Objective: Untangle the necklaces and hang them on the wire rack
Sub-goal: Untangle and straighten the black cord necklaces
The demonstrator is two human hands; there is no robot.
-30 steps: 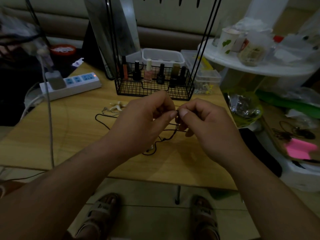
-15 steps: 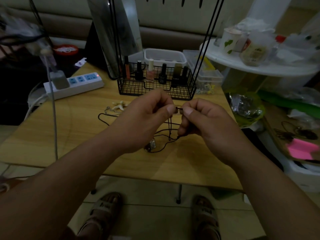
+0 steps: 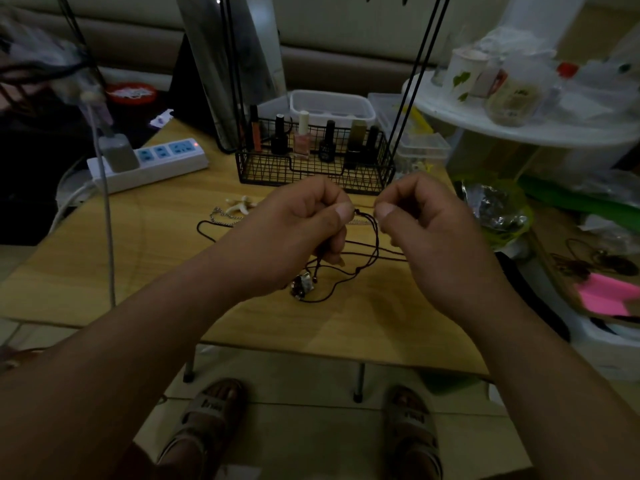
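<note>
A dark cord necklace (image 3: 363, 268) lies in loops on the wooden table (image 3: 104, 265), its shiny pendant (image 3: 302, 285) resting near the front. My left hand (image 3: 304, 230) pinches the cord between thumb and forefinger above the table. My right hand (image 3: 426, 223) pinches the same cord a short way to the right, a small stretch of it held between the two. A silver chain necklace with a pale starfish pendant (image 3: 239, 206) lies to the left. The black wire rack (image 3: 315, 164) stands behind my hands, its uprights rising out of view.
Several nail polish bottles (image 3: 301, 140) stand in the rack's basket. A white power strip (image 3: 152, 161) with a plugged cable lies at the back left. Clear plastic boxes (image 3: 332, 105) sit behind the rack. A cluttered white shelf (image 3: 519, 126) and green bag (image 3: 498, 209) crowd the right side.
My hands have drawn slightly apart, stretching a short length of cord between the pinching fingers. The cord loops and pendant have lifted and shifted a little on the table.
</note>
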